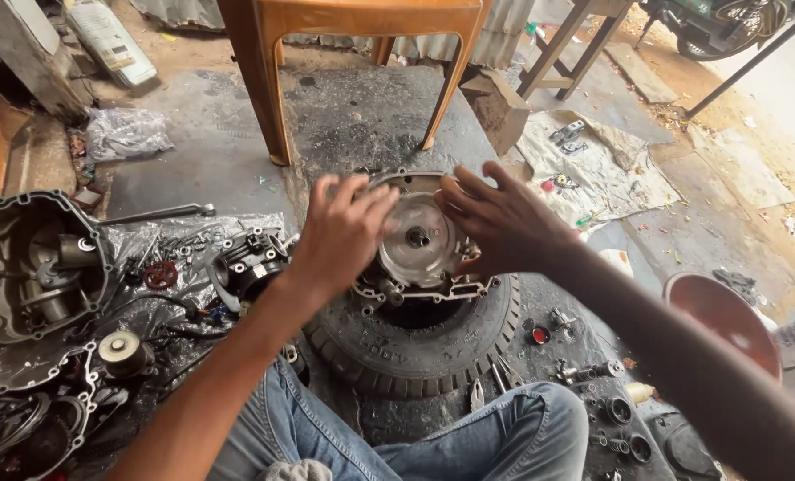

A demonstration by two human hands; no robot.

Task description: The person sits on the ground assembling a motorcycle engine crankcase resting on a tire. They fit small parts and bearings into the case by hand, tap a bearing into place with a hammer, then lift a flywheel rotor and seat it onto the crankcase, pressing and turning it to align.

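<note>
A grey metal engine casing (420, 239) with a round flywheel disc in its middle rests on a small black tyre (415, 343) in front of my crossed legs. My left hand (344, 230) lies on the casing's left side, fingers spread over the disc's edge. My right hand (502, 216) covers the right side, fingers apart and touching the disc and rim. Both hands press flat on the part and neither closes around it.
An open engine case half (32, 267) and loose gears, bolts and a cylinder part (251, 260) lie on black plastic at the left. An orange plastic chair (362, 53) stands ahead. A brown bowl (722, 316), pliers (478, 392) and small parts sit at the right.
</note>
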